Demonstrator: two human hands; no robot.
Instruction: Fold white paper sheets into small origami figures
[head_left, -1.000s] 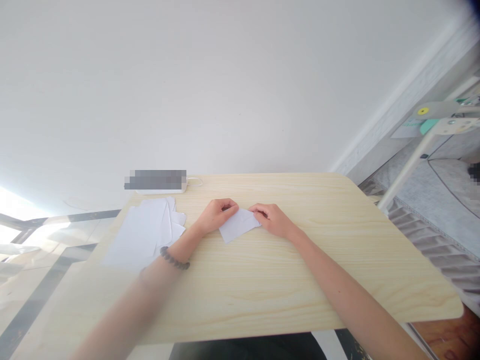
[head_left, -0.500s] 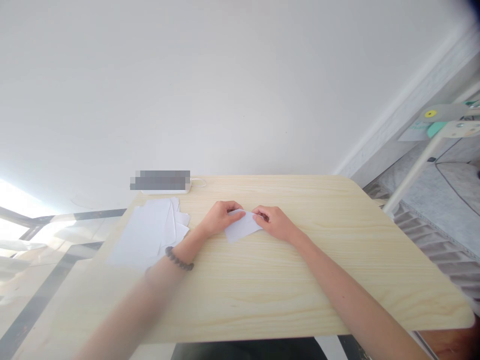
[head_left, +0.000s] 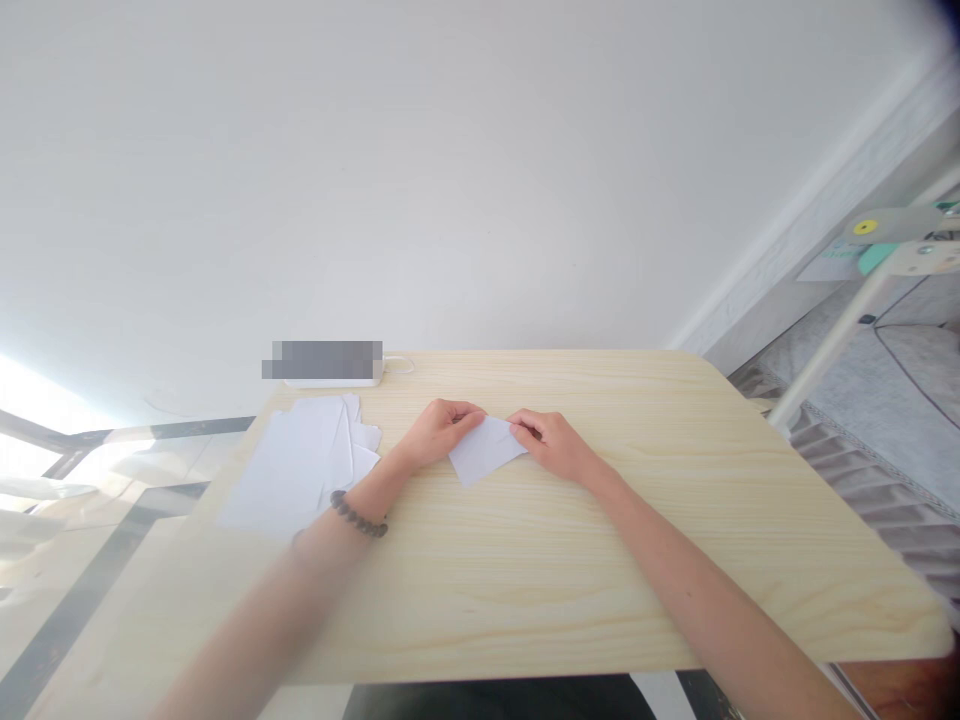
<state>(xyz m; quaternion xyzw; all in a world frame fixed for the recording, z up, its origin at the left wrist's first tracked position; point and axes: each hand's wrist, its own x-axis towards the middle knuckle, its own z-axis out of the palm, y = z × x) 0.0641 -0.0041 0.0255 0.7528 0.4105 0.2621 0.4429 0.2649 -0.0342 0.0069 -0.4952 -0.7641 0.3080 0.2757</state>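
A small white piece of paper point(head_left: 486, 454) is held between both hands over the middle of the table. My left hand point(head_left: 441, 432) pinches its upper left edge with thumb and fingers. At its upper right edge, my right hand point(head_left: 551, 440) is closed on the paper in the same way. The lower part of the paper hangs toward me, uncovered. A beaded bracelet point(head_left: 358, 515) circles my left wrist. Beside the left forearm lies a pile of white paper sheets point(head_left: 292, 460), some with uneven edges.
The light wooden table point(head_left: 637, 560) stands against a plain wall point(head_left: 480, 200). A blurred-out box-like object point(head_left: 326, 362) with a white cable sits at the table's back left. To the right are a pale metal pole point(head_left: 825, 350) and grey bedding point(head_left: 855, 400).
The fingers have shifted slightly apart along the paper's upper edge, so more of it shows between them. Both hands still hold it in nearly the same place.
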